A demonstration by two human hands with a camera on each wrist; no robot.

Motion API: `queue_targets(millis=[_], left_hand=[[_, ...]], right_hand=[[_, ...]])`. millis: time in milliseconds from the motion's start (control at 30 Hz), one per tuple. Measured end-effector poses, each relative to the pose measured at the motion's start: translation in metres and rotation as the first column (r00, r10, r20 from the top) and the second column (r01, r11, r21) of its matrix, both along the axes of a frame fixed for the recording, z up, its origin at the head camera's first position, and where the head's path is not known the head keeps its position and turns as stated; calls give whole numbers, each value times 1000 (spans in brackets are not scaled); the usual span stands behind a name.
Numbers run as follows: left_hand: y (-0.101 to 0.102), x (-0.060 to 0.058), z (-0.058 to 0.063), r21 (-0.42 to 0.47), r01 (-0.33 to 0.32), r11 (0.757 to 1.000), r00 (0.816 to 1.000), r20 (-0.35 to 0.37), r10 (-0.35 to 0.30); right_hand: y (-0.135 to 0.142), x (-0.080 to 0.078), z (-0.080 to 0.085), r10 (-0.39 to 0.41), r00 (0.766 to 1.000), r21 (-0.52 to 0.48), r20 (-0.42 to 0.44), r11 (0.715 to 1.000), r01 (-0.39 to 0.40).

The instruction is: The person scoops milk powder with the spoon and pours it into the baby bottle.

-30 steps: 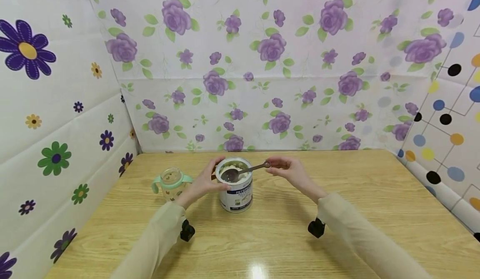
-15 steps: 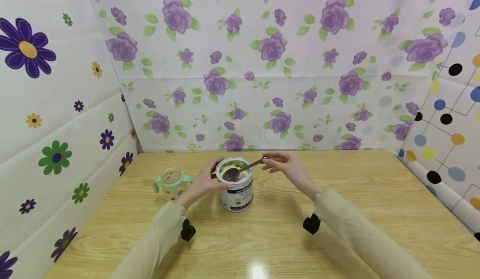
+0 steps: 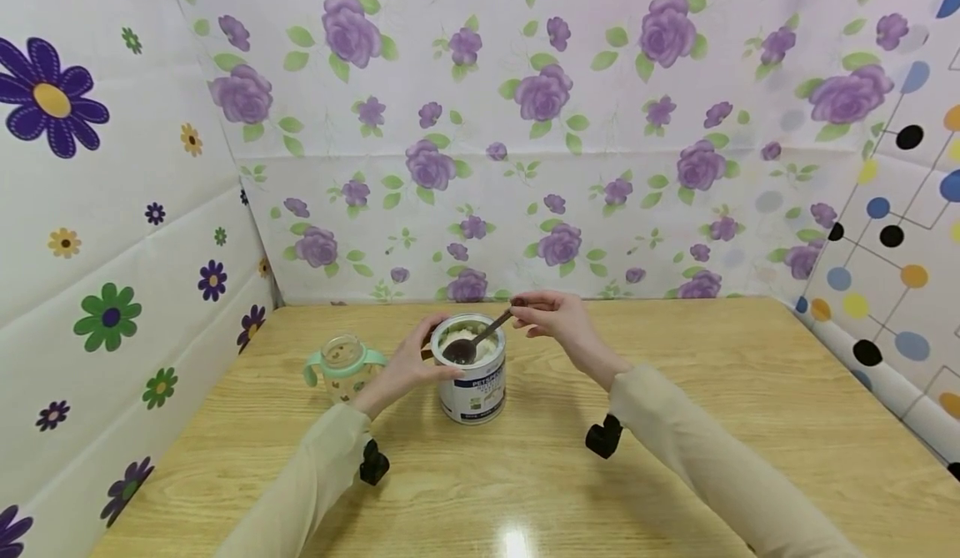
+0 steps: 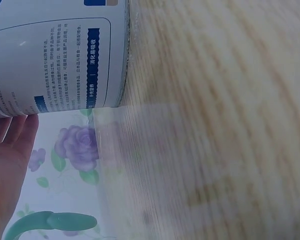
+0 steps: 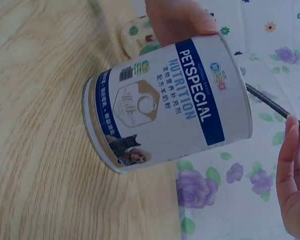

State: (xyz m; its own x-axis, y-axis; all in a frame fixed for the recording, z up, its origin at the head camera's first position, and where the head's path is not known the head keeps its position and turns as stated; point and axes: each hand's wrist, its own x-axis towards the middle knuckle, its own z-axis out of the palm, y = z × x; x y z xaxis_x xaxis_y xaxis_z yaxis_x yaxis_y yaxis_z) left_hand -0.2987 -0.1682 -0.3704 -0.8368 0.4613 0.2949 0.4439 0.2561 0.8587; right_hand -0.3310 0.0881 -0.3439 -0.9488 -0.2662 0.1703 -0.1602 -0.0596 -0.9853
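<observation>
A white tin of pet milk powder (image 3: 480, 398), without its lid, stands on the table with pale powder inside. My left hand (image 3: 411, 366) grips it from the left, its thumb by the front of the rim. In the left wrist view, fingertips (image 4: 27, 127) lie against the tin's side. My right hand (image 3: 558, 324) pinches the end of a dark brown spoon (image 3: 491, 326) above the tin's right side. Its bowl is inside the opening, over the powder, and the handle slants up to the right. The right wrist view shows the handle (image 5: 270, 101) coming out past the rim.
A clear sippy cup (image 3: 343, 381) with mint-green handles stands left of the tin, partly behind the left wrist. The wooden table (image 3: 720, 391) reaches back to a floral cloth wall (image 3: 600, 191). More patterned cloth hangs at both sides.
My right hand has moved left and slightly up, bringing the spoon's handle to a steeper slant. The spoon's bowl stays within the tin's opening. My left hand and the tin have not moved.
</observation>
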Motion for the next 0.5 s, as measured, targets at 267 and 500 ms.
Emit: queue_targets(millis=[267,500], left_hand=[[1,0,0,-5,-15,1000,1000,2,15],[1,1,-1,11,0,1000,1000,5,0]], right_hand=[[-8,0,3,-26,998,-88,49,996,30],[-16,4,4,-4,999,-46,-31,999,3]])
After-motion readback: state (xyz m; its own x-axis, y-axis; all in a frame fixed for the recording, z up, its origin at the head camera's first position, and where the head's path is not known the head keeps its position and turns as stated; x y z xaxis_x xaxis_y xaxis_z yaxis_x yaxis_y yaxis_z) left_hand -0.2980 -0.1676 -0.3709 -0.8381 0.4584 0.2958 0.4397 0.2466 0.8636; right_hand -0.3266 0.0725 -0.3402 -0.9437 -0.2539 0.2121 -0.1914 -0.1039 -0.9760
